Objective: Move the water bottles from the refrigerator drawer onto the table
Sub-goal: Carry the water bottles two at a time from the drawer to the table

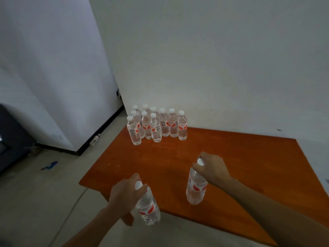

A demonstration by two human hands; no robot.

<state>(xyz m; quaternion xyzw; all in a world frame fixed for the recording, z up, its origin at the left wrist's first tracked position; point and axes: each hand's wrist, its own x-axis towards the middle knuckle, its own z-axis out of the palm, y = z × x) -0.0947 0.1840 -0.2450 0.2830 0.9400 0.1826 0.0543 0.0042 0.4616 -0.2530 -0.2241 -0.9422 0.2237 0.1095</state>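
Observation:
My left hand grips a clear water bottle with a red label by its neck, holding it above the near edge of the orange-brown table. My right hand grips a second water bottle the same way, over the table's near middle; whether its base touches the top I cannot tell. Several more bottles with white caps stand upright in a cluster at the table's far left corner. The refrigerator drawer is out of view.
A white wall runs behind the table. A pale floor lies to the left, with a thin cable, a blue scrap and a dark cabinet at the left edge. A white panel with a black base stands beyond.

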